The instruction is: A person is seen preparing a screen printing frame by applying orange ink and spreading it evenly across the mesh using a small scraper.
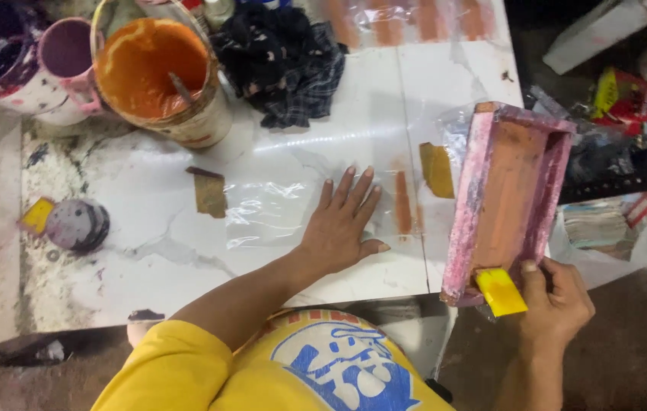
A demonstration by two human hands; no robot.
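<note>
Pink-stained wooden frame (508,199) overhangs the table edge (384,285), gripped with a yellow scraper (501,291) in our closed right hand (556,304); our left hand (341,226) lies flat, fingers spread, on clear film (278,205), bare tabletop around it.

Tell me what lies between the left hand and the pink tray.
In the head view, between the left hand and tray: an orange paint streak and a yellow scraper.

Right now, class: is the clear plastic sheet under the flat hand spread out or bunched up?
Spread out: the clear plastic sheet lies flat on the white table, with the left hand pressed palm-down on it.
</note>
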